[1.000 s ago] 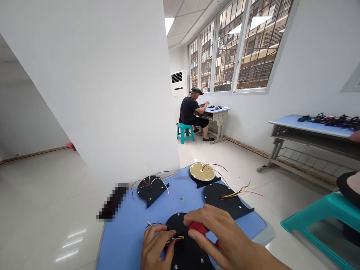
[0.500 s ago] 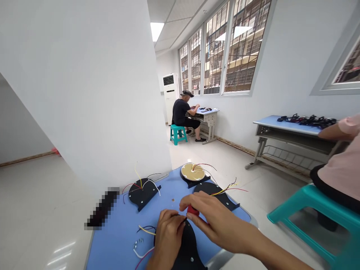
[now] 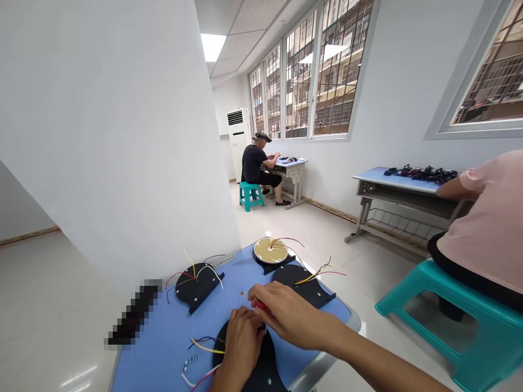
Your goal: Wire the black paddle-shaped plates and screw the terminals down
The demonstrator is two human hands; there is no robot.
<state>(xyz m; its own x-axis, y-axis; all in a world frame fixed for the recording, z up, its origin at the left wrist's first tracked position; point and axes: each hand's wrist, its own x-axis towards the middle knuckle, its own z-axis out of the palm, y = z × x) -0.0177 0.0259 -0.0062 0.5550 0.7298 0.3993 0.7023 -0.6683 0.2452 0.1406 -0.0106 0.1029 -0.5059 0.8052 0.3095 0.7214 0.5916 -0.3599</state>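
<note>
My right hand (image 3: 288, 313) is closed round a small red-handled tool (image 3: 260, 305), most of it hidden by the fingers. Below it lies a black round plate (image 3: 269, 362) with yellow, white, red and dark wires out to its left. Resting on that plate, my left hand (image 3: 243, 337) has its fingertips pinched close to the tool's lower end; what they hold is hidden. Small silvery screws (image 3: 190, 362) lie left of the plate. Farther back are two more black plates with wires, one at the left (image 3: 196, 288) and one at the right (image 3: 314, 293).
A gold-topped disc (image 3: 270, 251) sits on a black plate at the back of the blue table (image 3: 151, 348). A white wall (image 3: 122, 136) stands beyond. To the right, a person in pink sits on a green stool (image 3: 412, 288); another person sits farther off.
The view has turned slightly right. My right hand has come closer to my left hand, and less of the red handle shows.
</note>
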